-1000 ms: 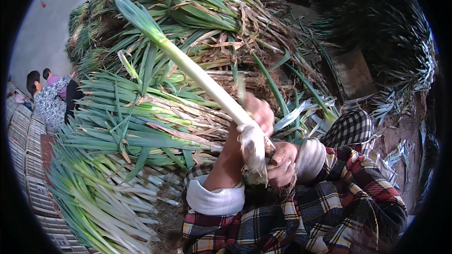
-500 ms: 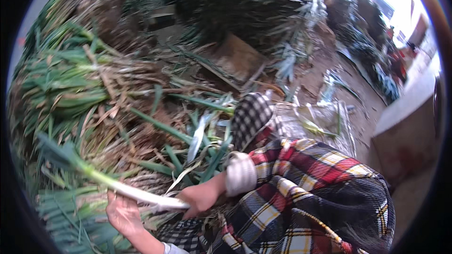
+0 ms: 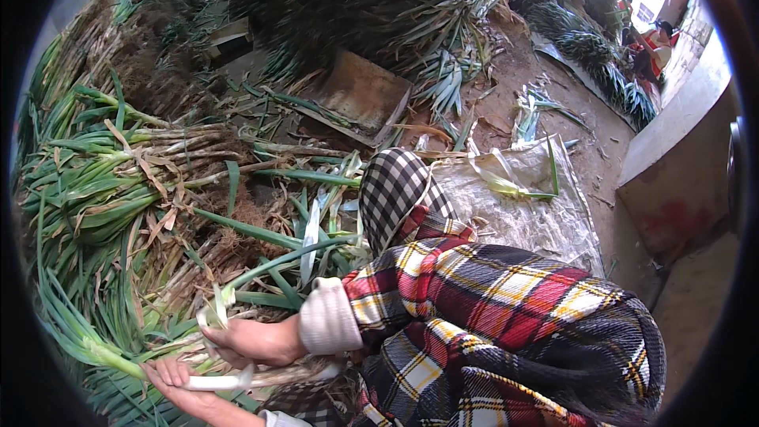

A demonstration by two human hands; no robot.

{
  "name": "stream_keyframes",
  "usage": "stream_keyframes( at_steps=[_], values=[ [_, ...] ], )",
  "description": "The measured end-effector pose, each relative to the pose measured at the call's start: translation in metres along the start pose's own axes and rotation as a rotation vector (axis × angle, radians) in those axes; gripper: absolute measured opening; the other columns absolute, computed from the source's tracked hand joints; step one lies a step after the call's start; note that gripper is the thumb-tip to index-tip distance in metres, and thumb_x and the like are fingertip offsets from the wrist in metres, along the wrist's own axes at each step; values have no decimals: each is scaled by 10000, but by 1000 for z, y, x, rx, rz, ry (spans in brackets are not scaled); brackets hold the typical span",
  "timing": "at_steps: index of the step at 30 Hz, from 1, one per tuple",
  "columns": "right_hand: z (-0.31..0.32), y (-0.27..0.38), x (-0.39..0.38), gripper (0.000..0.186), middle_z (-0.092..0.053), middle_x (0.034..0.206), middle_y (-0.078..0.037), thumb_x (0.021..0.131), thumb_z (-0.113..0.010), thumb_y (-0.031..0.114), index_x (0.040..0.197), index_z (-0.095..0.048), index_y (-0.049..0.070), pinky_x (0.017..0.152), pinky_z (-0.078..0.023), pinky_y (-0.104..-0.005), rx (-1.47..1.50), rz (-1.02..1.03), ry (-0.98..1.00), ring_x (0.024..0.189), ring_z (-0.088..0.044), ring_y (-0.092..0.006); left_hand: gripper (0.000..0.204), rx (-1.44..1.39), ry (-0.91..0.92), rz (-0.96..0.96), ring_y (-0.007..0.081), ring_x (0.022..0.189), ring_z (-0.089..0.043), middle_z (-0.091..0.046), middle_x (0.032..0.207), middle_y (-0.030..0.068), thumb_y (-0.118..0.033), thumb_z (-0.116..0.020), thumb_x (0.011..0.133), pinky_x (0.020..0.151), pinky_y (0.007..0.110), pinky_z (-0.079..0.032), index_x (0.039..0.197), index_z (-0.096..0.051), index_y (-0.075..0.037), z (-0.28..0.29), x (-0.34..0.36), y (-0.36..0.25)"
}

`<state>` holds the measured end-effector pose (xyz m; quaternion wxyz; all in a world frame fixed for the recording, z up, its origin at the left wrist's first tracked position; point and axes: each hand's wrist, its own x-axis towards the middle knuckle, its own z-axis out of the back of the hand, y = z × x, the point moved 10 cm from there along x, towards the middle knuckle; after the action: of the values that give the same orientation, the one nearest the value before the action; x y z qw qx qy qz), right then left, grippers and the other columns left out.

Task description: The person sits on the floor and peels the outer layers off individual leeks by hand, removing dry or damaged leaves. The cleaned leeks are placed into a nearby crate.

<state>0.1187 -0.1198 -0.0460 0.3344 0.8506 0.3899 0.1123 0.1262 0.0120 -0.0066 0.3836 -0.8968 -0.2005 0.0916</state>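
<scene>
A long green onion (image 3: 111, 357) lies across the lower left, its white shank pointing right and its green leaves fanning left. My left hand (image 3: 190, 399) is closed around the shank from below. Just above it, my right hand (image 3: 261, 341) is closed on a peeled outer leaf (image 3: 222, 300), pale at the fingers; its green part seems to bend up and to the right. Part of the right fingers is hidden behind the hand. Under and beyond both hands lie bundled green onions (image 3: 103, 182) with brown roots and dry leaves.
My checked knee (image 3: 395, 194) rises mid-view beside a flattened pale sack (image 3: 522, 213) with leaf scraps on it. Beyond are a rusty metal dustpan-like tray (image 3: 360, 95) and a big green onion heap (image 3: 356, 16). A person (image 3: 652, 51) is far right, past a pale boxy structure (image 3: 680, 166).
My right hand has moved left from the root end and now grips a peeled leaf. My left hand has shifted slightly left and down, its fingers now wrapped around the green onion.
</scene>
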Motion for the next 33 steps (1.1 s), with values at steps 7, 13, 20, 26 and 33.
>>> stream_keyframes(
  at_steps=[7,13,20,26,33],
  values=[
    [61,-6,-78,295,-369,537,63,869,-398,382,735,-447,124,371,-259,-209,-278,-239,-133,419,-297,-60,355,76,-295,-62,35,408,-219,-225,480,-63,-242,-470,860,365,172,-225,569,-287,-152,105,43,-19],
    [128,10,-221,388,-575,735,-76,868,-402,375,1035,-524,47,655,-445,-314,-773,-514,-234,649,-531,-157,170,439,-368,-170,93,513,-395,-405,590,-17,-188,-459,834,478,230,-373,928,-496,-52,233,80,-80],
    [128,91,-184,485,-469,962,-164,668,-609,251,1067,-451,25,752,-407,-392,-2173,-181,-358,918,-479,-305,271,282,-256,-301,146,525,-437,-458,633,37,-235,-488,809,513,315,-414,1011,-458,-57,93,59,-3],
    [-6,95,-111,650,-380,1126,-242,675,-572,123,1220,-270,-63,879,-344,-424,-1892,572,9,1027,-402,-365,261,168,-288,-307,66,454,-312,-350,550,-43,-262,-545,811,433,212,-275,674,-374,-120,-17,4,6],
    [21,-21,-39,394,-499,541,-54,818,-516,356,926,-442,-15,454,-414,-312,-1195,-226,181,473,-497,-176,289,20,-22,-200,58,457,-287,-308,564,-45,-256,-515,814,389,186,-234,630,-321,-144,-26,-18,4]
  ],
)
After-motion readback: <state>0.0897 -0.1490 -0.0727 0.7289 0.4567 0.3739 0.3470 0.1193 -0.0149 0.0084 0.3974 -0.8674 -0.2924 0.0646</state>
